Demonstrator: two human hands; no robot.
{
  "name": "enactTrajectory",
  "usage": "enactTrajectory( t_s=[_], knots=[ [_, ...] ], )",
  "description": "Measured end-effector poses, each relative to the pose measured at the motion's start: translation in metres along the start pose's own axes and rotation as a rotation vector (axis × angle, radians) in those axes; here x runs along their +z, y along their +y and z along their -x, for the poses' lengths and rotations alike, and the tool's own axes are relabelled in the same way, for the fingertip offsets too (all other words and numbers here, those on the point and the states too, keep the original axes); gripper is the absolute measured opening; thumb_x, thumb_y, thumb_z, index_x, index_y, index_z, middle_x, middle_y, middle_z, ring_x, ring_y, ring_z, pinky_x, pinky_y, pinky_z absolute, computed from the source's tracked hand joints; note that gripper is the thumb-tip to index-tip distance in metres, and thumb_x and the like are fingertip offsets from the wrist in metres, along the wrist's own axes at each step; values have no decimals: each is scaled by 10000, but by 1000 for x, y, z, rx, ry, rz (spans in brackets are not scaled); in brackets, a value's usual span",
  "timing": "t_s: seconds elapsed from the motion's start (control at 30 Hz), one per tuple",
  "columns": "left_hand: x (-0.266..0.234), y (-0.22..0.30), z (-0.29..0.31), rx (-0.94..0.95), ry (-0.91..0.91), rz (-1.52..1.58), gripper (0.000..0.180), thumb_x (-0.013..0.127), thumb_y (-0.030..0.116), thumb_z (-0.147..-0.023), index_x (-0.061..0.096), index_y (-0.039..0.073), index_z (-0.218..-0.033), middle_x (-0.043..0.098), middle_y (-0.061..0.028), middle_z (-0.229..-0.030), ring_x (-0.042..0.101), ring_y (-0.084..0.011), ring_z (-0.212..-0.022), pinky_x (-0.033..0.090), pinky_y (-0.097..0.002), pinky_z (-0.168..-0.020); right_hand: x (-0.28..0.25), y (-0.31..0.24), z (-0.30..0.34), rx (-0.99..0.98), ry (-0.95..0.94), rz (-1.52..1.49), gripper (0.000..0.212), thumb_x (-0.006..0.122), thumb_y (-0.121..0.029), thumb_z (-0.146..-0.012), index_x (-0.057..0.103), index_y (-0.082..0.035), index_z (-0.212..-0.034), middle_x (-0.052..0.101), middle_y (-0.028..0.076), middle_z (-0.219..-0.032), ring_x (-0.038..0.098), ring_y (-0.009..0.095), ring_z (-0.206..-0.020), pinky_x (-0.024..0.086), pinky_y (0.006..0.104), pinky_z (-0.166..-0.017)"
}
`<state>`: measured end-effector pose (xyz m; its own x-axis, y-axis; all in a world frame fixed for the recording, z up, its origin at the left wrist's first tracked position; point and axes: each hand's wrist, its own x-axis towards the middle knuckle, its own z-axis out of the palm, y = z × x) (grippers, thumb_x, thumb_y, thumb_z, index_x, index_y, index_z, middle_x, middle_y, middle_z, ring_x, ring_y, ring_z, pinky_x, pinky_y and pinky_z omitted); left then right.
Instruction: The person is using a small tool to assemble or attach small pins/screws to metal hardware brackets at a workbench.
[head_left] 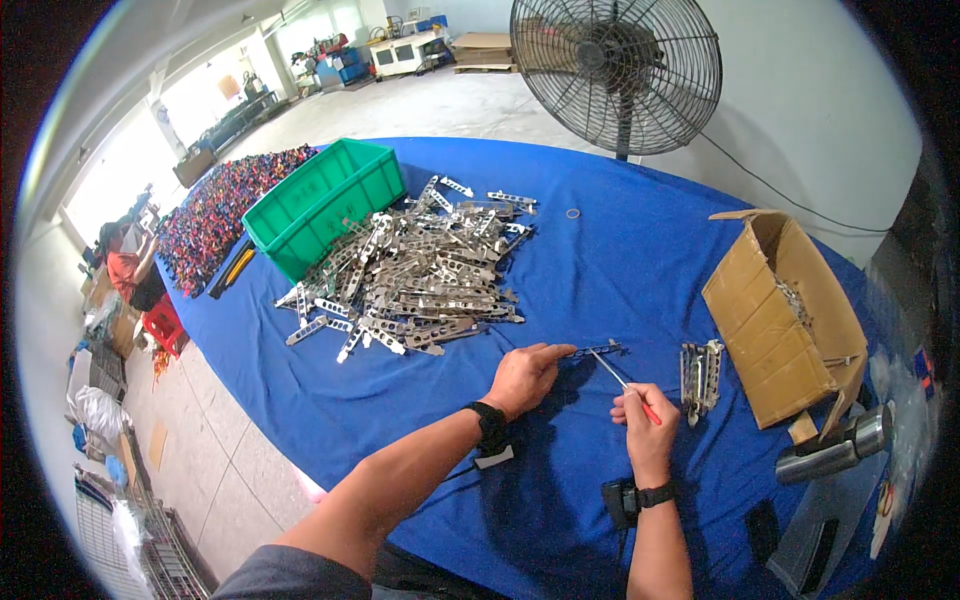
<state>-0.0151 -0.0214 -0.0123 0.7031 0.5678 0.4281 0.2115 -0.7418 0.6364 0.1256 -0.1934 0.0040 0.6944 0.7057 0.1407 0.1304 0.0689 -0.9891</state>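
Head camera: up high on the head, looking down
Close: both hands [525, 380], blue bench [620, 250]
Far: big fan [605, 60]

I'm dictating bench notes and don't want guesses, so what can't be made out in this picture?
All in the head view:
Left end of the metal strip: at least partly covered by the left hand's index finger.
Tip of the red-handled tool: too small to tell its shape.
Part of that tool's handle: covered by the right hand.
Lower pieces in the metal pile: buried under others.
Lower inside of the green bin: behind its near wall.
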Motion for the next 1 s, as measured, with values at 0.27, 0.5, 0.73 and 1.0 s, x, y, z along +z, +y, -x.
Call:
enactTrajectory(
  t_s=[0.27, 0.5, 0.73, 1.0],
  knots=[
    [1, 2, -1, -15, -4, -4, 307, 556, 51, -851, 693, 123, -1116, 668, -142, -830, 656, -355, -783, 533, -452, -704, -1, 3, 0, -31, -31, 5, 145, 591, -87, -934, 662, 39, -940, 689, 102, -755, 671, 144, -627, 563, 278, -573],
    [0, 2, -1, -28, -15, -26, 329, 562, 43, -834, 689, 128, -1125, 673, -147, -844, 656, -359, -793, 534, -455, -711, 0, 2, -1, 7, 11, -6, 169, 582, -108, -950, 663, 36, -914, 687, 100, -749, 660, 137, -614, 553, 273, -568],
    [1, 0, -1, -36, -24, -19, 340, 576, 42, -826, 685, 131, -1135, 676, -139, -851, 660, -355, -805, 538, -450, -720, -1, -1, -1, 24, -25, -11, 150, 583, -93, -944, 661, 30, -909, 687, 101, -748, 660, 132, -618, 554, 272, -574],
    [0, 2, -1, -25, -13, -35, 325, 567, 46, -843, 685, 132, -1133, 680, -139, -864, 665, -346, -812, 542, -445, -725, -3, 2, -1, 14, -36, 6, 143, 593, -94, -940, 660, 33, -939, 694, 106, -770, 672, 139, -632, 562, 271, -576]
  ],
)
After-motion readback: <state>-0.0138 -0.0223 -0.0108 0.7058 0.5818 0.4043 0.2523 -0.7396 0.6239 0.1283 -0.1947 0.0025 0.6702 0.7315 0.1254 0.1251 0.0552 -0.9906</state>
